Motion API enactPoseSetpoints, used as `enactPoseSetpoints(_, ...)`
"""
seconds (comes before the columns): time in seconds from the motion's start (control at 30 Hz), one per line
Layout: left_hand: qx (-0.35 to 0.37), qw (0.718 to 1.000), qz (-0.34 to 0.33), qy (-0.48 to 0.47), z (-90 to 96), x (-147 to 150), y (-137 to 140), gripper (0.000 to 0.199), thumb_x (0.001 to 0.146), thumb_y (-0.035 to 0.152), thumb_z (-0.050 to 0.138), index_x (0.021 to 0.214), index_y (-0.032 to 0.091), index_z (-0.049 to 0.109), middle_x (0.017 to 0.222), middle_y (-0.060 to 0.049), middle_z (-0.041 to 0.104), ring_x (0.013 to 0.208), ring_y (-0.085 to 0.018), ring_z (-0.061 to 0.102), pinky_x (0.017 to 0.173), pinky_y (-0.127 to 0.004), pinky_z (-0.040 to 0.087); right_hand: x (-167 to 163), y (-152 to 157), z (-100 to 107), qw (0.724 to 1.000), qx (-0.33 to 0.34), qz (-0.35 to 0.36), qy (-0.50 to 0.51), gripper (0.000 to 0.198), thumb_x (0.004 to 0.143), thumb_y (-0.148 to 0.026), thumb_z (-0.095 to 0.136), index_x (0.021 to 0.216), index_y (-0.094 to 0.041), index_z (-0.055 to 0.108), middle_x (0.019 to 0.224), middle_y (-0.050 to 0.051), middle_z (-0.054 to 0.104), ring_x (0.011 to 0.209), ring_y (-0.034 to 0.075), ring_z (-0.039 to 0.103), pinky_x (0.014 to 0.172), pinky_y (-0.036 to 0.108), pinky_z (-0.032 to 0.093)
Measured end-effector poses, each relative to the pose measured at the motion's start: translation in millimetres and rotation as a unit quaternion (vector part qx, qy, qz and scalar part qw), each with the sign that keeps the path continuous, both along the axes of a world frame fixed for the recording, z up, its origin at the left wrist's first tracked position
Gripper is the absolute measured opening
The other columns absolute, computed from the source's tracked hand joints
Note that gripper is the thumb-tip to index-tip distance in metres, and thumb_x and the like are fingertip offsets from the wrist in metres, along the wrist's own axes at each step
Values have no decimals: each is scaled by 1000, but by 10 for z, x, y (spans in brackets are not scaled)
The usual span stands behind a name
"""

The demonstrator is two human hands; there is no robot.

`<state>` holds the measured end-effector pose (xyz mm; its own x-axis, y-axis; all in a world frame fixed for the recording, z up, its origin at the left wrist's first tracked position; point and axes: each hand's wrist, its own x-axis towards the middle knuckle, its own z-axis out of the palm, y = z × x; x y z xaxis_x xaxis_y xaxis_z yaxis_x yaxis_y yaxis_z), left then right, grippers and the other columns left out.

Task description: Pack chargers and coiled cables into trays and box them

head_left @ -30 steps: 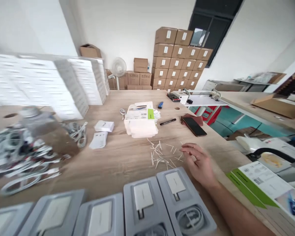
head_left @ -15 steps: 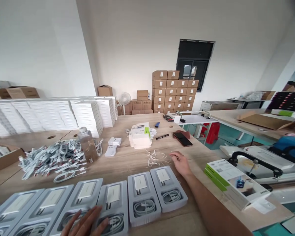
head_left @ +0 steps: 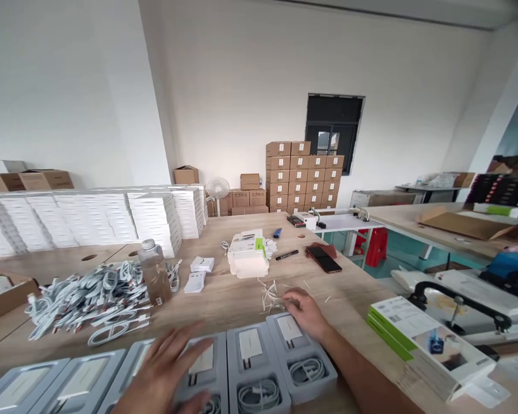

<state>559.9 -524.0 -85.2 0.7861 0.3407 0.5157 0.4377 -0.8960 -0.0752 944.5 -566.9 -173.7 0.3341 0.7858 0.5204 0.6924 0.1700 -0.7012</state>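
A row of grey plastic trays (head_left: pixel 224 345) runs along the near side, each holding a white charger (head_left: pixel 250 343) and, where the lower well shows, a coiled white cable (head_left: pixel 259 394). My left hand (head_left: pixel 159 365), slightly blurred, hovers over the middle trays with its fingers spread and nothing seen in them. Beyond the right end tray (head_left: pixel 304 368), my right hand (head_left: pixel 305 311) is low at the table, fingers curled in and tips together. Its fingertips are at a scatter of thin white strips (head_left: pixel 268 296); whether one is pinched is hidden.
A heap of cables (head_left: pixel 92 296) and a plastic bottle (head_left: pixel 154 273) stand left. White cards (head_left: pixel 195 282), a stack of opened white boxes (head_left: pixel 248 261), a black marker (head_left: pixel 287 255) and a phone (head_left: pixel 323 259) lie ahead. Printed retail boxes (head_left: pixel 429 345) sit at right.
My left hand has risen off the trays and shifted rightward and away. My right hand has drawn left and nearer to the white strips. The view has tilted up slightly.
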Motion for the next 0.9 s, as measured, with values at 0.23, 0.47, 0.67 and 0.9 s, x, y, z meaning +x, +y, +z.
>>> enactPoseSetpoints(0.23,-178,983,52,-10,39,841,216,27,93,24,39,90,22,65,96,-9,68,81,-25,69,70,-35,51,52,-38,36,997,26,-48,-49,27,91,-32,47,91,-22,72,94,8,72,92,27,68,83,42,56)
enactPoseSetpoints(0.47,-309,942,76,-104,-184,513,537,25,92,27,40,78,21,61,80,-5,69,74,-23,65,68,-32,41,149,82,232,981,90,-94,-144,21,91,-36,53,94,-25,72,102,9,71,99,29,67,88,45,56)
enactPoseSetpoints(0.67,-468,854,35,-223,-88,347,760,28,89,37,47,67,20,55,63,2,54,64,-18,51,61,-27,31,-17,941,933,957,-29,-13,-287,49,90,-43,54,134,-22,54,146,12,47,137,28,42,113,48,35)
enactPoseSetpoints(0.9,-602,737,-7,-309,-181,318,889,30,78,43,59,60,19,56,54,7,35,54,-13,33,54,-26,23,-266,1403,1133,931,-94,45,-350,32,82,-37,64,109,-22,72,117,10,71,114,29,64,105,47,43)
